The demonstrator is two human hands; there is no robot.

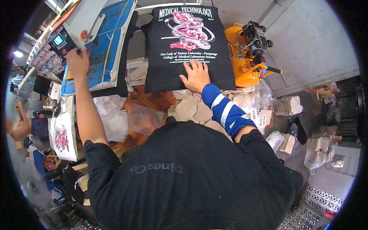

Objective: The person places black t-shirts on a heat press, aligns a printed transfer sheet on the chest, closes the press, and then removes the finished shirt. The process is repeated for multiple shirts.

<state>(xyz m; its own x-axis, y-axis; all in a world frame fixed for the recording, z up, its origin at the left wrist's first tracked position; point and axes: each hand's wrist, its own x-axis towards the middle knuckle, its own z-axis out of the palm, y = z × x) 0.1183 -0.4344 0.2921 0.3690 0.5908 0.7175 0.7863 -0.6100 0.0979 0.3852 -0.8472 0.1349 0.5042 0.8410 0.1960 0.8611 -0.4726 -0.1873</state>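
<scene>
My right hand (196,78) lies flat, fingers spread, on the lower part of a black T-shirt (161,74). The shirt is stretched smooth on a flat board, with a red, pink and white print (189,32) and white lettering. At the left, my left hand (78,63) reaches over the blue bed of a heat press (103,57). Its fingers are stretched towards the grey housing (82,23), beside a small control box (58,41) with a lit screen. A red push button (84,35) sits just beyond the fingertips. Blue cloth with white stripes (224,109) covers my right forearm.
An orange air compressor (245,57) stands right of the shirt. Brown paper pieces (191,109) and clear plastic sheets (143,117) lie below the boards. Wrapped stacks (287,105) rest on the floor at right. A printed white cloth (63,136) hangs at left, near another person's arm (21,126).
</scene>
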